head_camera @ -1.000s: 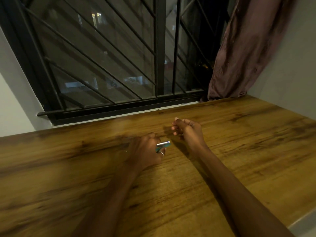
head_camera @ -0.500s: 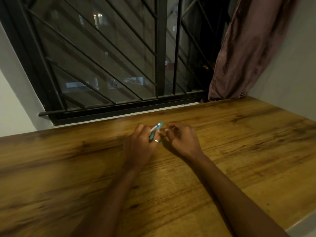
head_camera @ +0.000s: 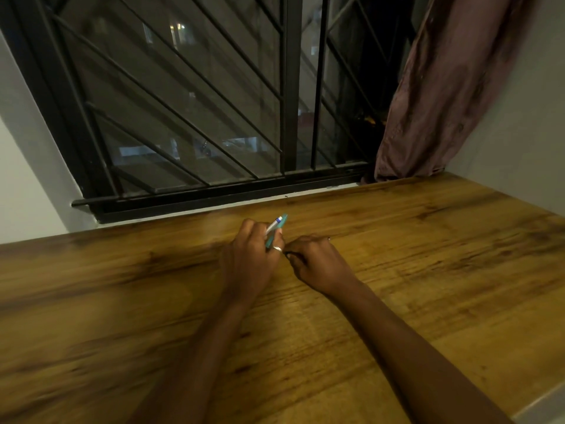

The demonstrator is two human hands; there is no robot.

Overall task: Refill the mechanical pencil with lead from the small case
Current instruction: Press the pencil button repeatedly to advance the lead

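My left hand (head_camera: 249, 261) grips a teal mechanical pencil (head_camera: 276, 229) over the wooden table (head_camera: 428, 270). The pencil's white and silver end points up and away towards the window. My right hand (head_camera: 321, 264) lies just right of it, knuckles up and fingers curled inward. Its fingertips meet the left hand's fingers at the pencil's lower end. A small dark object (head_camera: 289, 254) shows at the right fingertips, pinched there; I cannot tell what it is. No lead case is plainly visible.
A barred black window (head_camera: 183, 117) runs along the table's far edge. A reddish-brown curtain (head_camera: 443, 87) hangs at the far right corner beside a pale wall. The table's right edge (head_camera: 538, 405) shows at the lower right.
Both hands came together and moved a little away from me. The pencil swung from lying sideways to pointing up and away. The right hand dropped to the left hand's fingertips.
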